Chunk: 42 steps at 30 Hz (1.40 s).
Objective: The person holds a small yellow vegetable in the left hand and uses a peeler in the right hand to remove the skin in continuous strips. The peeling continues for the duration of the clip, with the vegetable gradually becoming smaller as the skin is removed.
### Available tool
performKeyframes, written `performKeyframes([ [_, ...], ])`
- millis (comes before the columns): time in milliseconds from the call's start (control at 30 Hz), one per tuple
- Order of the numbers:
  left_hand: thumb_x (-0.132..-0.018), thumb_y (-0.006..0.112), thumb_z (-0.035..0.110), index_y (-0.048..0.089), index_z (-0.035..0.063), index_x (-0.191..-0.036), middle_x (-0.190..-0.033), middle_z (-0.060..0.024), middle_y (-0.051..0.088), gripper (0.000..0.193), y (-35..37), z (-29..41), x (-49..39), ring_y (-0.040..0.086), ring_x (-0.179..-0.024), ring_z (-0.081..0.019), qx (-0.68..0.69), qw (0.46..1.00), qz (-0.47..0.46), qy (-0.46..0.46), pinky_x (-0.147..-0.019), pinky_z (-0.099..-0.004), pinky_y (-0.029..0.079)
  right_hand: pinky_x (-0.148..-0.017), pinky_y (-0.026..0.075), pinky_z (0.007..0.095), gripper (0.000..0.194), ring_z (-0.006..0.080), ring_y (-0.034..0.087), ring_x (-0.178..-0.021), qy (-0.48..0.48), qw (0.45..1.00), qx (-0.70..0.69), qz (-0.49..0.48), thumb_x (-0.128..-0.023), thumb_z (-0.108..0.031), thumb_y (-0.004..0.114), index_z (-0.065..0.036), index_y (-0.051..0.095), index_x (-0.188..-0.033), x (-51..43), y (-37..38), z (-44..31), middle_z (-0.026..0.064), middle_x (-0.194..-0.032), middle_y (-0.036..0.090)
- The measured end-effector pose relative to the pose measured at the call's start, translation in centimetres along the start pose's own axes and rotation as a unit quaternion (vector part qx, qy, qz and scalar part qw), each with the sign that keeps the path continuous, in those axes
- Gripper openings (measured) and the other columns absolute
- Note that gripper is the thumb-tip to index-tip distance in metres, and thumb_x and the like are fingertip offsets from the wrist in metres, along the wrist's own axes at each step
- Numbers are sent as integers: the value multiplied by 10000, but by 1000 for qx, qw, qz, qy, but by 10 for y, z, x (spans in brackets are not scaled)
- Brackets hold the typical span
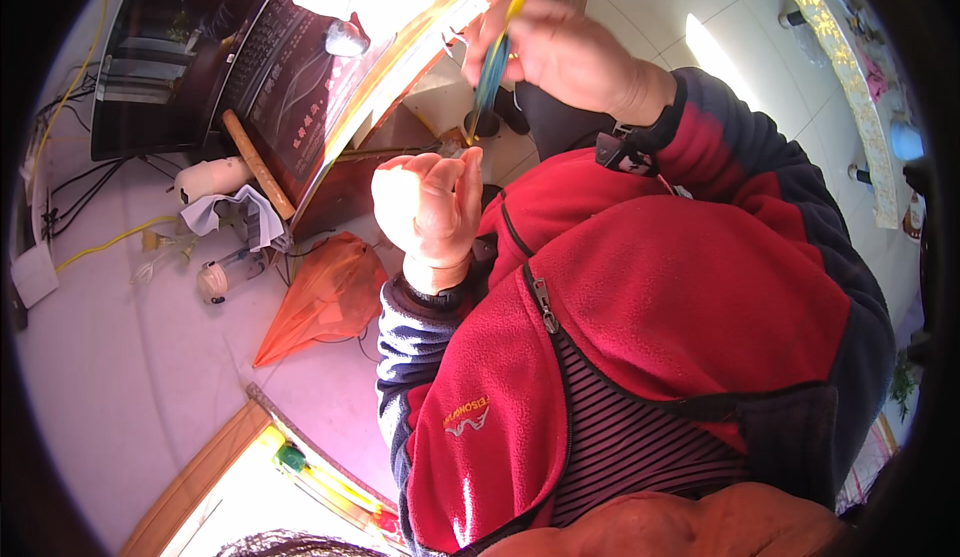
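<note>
In the head view, my right hand (574, 58) holds a slim blue tool (491, 73) with a yellow end, blurred by motion. Its thin tip points down at my left hand (427, 201) and ends just above the fingertips. That left hand is closed, with thumb and fingers pressed together in strong light; whether something small sits between them is hidden. Both hands are raised in front of my red fleece jacket (675, 279), near the edge of a desk (390, 81).
On the desk are a keyboard (259, 51), a mouse (346, 37) and a monitor (154, 69). A brown stick (257, 163), crumpled paper (251, 216), a clear bottle (232, 273) and an orange plastic bag (330, 291) lie to the left. A cloth-covered table (847, 84) stands at right.
</note>
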<state>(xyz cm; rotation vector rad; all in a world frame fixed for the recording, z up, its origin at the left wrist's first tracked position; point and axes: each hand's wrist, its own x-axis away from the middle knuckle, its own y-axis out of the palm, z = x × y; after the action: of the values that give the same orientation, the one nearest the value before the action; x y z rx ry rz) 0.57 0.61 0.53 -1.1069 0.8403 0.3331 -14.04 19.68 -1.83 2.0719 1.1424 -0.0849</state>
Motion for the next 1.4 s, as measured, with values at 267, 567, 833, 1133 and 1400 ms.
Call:
performKeyframes([
  [267,-766,916,56,635,107,-925,-769,-11,619,327,-1,2,-1,596,-688,-247,23,1000,-14,0,-704,-380,488,-758,474,294,315,117,527,-816,33,993,-96,57,-1103,-251,544,-21,655,-1288,2,-13,-14,28,-959,588],
  [567,-741,932,49,631,112,-913,-772,-20,615,352,2,0,0,596,-694,-252,0,1000,4,1,-698,-383,486,-678,491,335,250,172,597,-715,54,869,476,-122,-957,-187,582,-5,753,-981,10,5,13,75,-756,656],
  [833,-741,902,-2,614,114,-844,-779,-19,607,326,3,1,1,582,-732,-247,39,999,-3,0,-701,-373,473,-941,541,380,315,210,652,-1007,-67,981,-141,116,-1120,-266,502,1,657,-1182,-3,-9,2,108,-1132,661],
  [1133,-738,922,58,654,112,-909,-812,-12,627,322,3,0,1,605,-714,-244,19,1000,-1,2,-725,-379,517,-706,500,325,265,146,595,-727,68,970,231,-18,-1051,-198,573,-16,711,-1186,7,-10,-2,33,-869,651],
  [1400,-734,917,87,613,131,-788,-723,-6,602,312,-1,0,-3,593,-657,-249,-4,1000,3,-21,-693,-378,498,-655,441,331,237,141,510,-666,174,955,240,-36,-998,-121,530,12,706,-911,11,2,11,39,-706,588],
])
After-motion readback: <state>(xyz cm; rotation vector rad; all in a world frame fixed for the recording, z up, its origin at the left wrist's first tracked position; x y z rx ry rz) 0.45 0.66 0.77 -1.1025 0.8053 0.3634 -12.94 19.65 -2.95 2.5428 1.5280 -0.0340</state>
